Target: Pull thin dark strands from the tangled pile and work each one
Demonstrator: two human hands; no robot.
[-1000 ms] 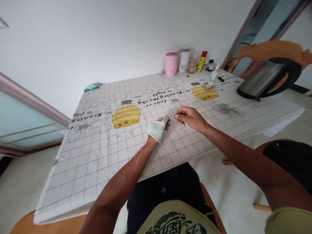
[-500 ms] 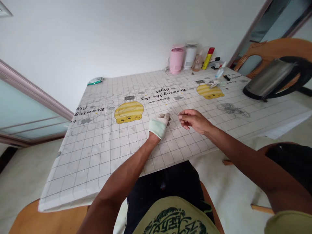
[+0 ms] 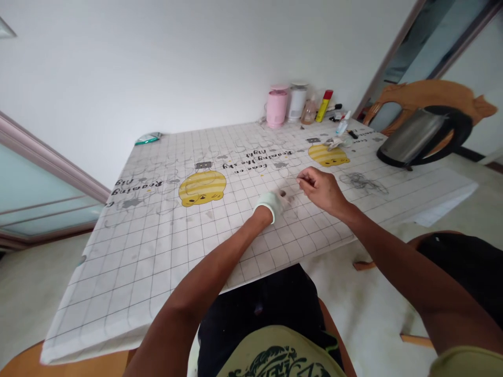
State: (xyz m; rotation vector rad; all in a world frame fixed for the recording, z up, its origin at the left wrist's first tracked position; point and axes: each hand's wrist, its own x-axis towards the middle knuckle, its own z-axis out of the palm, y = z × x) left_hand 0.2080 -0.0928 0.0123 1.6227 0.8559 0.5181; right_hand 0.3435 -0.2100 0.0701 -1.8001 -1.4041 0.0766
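My left hand (image 3: 275, 202), in a white and pale-green glove, is low over the checked tablecloth (image 3: 165, 262). Its fingers look curled together and are slightly blurred. My right hand (image 3: 321, 189), bare, is just to its right and a little farther from me, with thumb and fingers pinched. Anything in either pinch is too fine to make out. A tangle of thin dark strands (image 3: 363, 183) lies on the cloth to the right of my right hand. Faint thin lines show on the cloth around both hands.
A steel kettle (image 3: 416, 137) stands at the right. Along the wall are a pink canister (image 3: 277, 109), a white canister (image 3: 297, 103), a pinkish bottle (image 3: 308, 112) and a red-capped yellow can (image 3: 324, 107). A small clear bottle (image 3: 343, 124) is nearer. A green packet (image 3: 148, 138) lies back left.
My left hand has moved right and turned its fingers toward the right. My right hand has turned and lifted slightly, fingers pinched. The camera view has shifted a little.
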